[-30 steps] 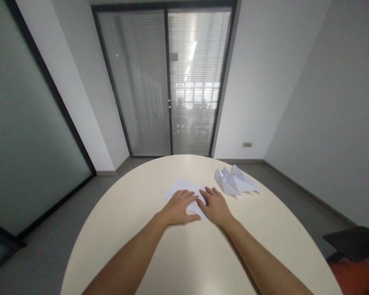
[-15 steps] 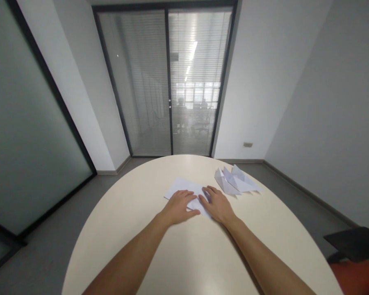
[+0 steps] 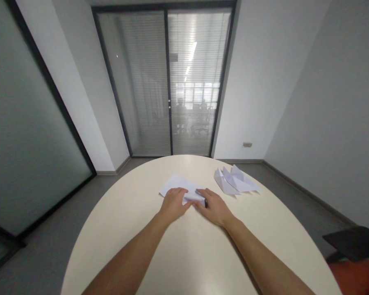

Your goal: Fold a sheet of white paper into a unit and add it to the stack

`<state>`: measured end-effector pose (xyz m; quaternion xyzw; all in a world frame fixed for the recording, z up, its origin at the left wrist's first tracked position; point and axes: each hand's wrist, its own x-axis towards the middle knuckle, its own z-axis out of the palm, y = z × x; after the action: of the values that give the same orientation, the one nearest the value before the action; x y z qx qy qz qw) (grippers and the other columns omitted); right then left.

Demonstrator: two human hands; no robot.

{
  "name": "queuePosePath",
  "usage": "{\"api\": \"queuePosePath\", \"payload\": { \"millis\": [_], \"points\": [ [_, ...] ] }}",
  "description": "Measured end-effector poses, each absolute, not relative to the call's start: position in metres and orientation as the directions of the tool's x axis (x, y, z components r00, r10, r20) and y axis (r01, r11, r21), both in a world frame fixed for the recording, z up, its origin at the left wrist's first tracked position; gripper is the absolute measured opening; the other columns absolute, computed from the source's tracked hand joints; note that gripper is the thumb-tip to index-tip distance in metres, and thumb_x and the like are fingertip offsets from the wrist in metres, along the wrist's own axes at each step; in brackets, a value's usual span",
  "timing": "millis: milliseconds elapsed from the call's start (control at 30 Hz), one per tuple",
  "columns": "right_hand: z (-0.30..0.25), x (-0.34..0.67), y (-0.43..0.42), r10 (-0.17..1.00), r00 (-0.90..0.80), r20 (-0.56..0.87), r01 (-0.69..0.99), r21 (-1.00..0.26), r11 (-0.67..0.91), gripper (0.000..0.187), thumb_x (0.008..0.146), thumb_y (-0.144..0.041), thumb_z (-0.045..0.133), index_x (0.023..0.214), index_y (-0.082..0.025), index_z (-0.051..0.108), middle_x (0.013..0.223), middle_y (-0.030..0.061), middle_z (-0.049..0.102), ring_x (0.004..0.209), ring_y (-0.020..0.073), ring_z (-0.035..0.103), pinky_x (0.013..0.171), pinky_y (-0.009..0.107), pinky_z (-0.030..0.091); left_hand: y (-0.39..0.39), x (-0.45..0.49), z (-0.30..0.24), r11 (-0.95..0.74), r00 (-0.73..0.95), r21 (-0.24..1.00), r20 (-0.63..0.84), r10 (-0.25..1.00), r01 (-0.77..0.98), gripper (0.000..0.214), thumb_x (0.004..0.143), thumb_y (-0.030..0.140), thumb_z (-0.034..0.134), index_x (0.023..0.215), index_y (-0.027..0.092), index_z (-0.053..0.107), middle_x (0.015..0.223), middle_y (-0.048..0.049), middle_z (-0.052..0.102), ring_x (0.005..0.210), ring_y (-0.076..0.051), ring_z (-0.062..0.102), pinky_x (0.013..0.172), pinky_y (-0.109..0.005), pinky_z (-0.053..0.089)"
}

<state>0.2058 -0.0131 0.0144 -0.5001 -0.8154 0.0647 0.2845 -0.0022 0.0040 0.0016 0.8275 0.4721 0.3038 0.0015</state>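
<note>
A white sheet of paper (image 3: 176,181) with folds lies on the pale round table, both hands at its near side. My left hand (image 3: 174,203) has its fingers bent over the top of the paper, thumb at the near edge. My right hand (image 3: 214,206) grips the right end between thumb and fingers, where the near edge is raised and turned up. The thumbs almost meet. Parts of the paper are hidden under the fingers.
Several folded white paper shapes (image 3: 233,181) stand together near the table's (image 3: 135,192) far right edge. Beyond the table are a glass door with blinds (image 3: 192,123) and white walls. A black and red chair (image 3: 356,246) stands at the lower right.
The paper has shifted slightly left and its near right corner, flat before, is now lifted and folded over. My hands have drawn their thumbs together at the near edge.
</note>
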Motion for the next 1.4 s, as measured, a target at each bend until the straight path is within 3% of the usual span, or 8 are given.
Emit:
{"api": "queuePosePath", "payload": {
  "millis": [133,300,500,600,700,867,1100,1400],
  "points": [
    [0.015,0.206,-0.013,0.810,-0.393,0.435,0.729,-0.389,0.563,0.040,0.096,-0.043,0.051,0.126,-0.020,0.064,0.120,0.0096,0.069,0.113,0.0263,0.060,0.103,0.041,0.044,0.005,-0.004,-0.001,-0.580,0.382,0.276,0.530,0.757,0.767,0.042,0.088,0.046,0.065,0.120,0.018,0.062,0.118,-0.0106,0.069,0.111,-0.028,0.062,0.099,-0.045,0.046],
    [0.017,0.204,-0.013,0.828,-0.344,0.443,0.711,-0.453,0.538,0.035,0.098,-0.040,0.046,0.114,-0.019,0.070,0.114,0.0104,0.070,0.108,0.0243,0.062,0.098,0.036,0.045,0.005,-0.004,-0.002,-0.631,0.423,0.273,0.545,0.724,0.726,0.048,0.087,0.042,0.066,0.129,0.020,0.055,0.126,-0.0110,0.065,0.117,-0.029,0.059,0.104,-0.048,0.043],
    [0.016,0.205,-0.010,0.918,-0.192,0.346,0.753,-0.548,0.364,0.045,0.100,-0.052,0.037,0.089,-0.018,0.066,0.081,0.0063,0.070,0.076,0.0206,0.064,0.069,0.028,0.044,0.002,-0.003,0.007,-0.632,0.450,0.259,0.515,0.730,0.730,0.047,0.089,0.024,0.062,0.135,0.022,0.050,0.130,-0.0084,0.062,0.121,-0.026,0.055,0.107,-0.046,0.041],
    [0.016,0.205,-0.009,0.934,-0.143,0.327,0.761,-0.567,0.315,0.049,0.099,-0.055,0.035,0.078,-0.020,0.061,0.074,0.0055,0.068,0.069,0.0201,0.061,0.063,0.028,0.041,0.000,-0.003,0.012,-0.638,0.475,0.246,0.489,0.732,0.730,0.047,0.090,0.019,0.058,0.136,0.025,0.049,0.131,-0.0068,0.062,0.120,-0.024,0.055,0.105,-0.042,0.043],
    [0.019,0.205,-0.009,0.936,-0.139,0.322,0.740,-0.595,0.314,0.049,0.099,-0.057,0.034,0.082,-0.021,0.063,0.079,0.0066,0.070,0.074,0.0216,0.063,0.068,0.029,0.043,-0.001,-0.002,0.015,-0.630,0.477,0.245,0.471,0.742,0.737,0.045,0.091,0.019,0.057,0.135,0.025,0.051,0.128,-0.0063,0.063,0.117,-0.024,0.057,0.102,-0.041,0.045],
    [0.025,0.206,-0.013,0.927,-0.161,0.340,0.641,-0.678,0.360,0.050,0.100,-0.055,0.029,0.107,-0.021,0.065,0.098,0.0078,0.072,0.095,0.0241,0.065,0.086,0.034,0.046,-0.001,-0.002,0.017,-0.608,0.422,0.274,0.512,0.748,0.745,0.038,0.091,0.017,0.057,0.129,0.025,0.057,0.123,-0.0041,0.066,0.113,-0.022,0.059,0.100,-0.038,0.047],
    [0.021,0.210,-0.012,0.910,-0.129,0.395,0.562,-0.726,0.395,0.051,0.102,-0.052,0.023,0.126,-0.022,0.056,0.114,0.0099,0.070,0.109,0.0244,0.062,0.098,0.038,0.043,-0.005,-0.002,0.022,-0.583,0.346,0.294,0.576,0.741,0.758,0.024,0.103,0.031,0.043,0.115,0.024,0.062,0.111,-0.0027,0.070,0.105,-0.018,0.063,0.093,-0.031,0.049],
    [0.019,0.210,-0.012,0.903,-0.207,0.377,0.516,-0.742,0.428,0.049,0.102,-0.049,0.024,0.123,-0.022,0.060,0.114,0.0100,0.070,0.110,0.0239,0.062,0.100,0.040,0.043,0.000,-0.003,0.020,-0.480,0.292,0.303,0.500,0.815,0.823,0.022,0.102,0.028,0.043,0.104,0.023,0.065,0.102,-0.0013,0.072,0.095,-0.016,0.066,0.084,-0.027,0.049]
  ]
}}
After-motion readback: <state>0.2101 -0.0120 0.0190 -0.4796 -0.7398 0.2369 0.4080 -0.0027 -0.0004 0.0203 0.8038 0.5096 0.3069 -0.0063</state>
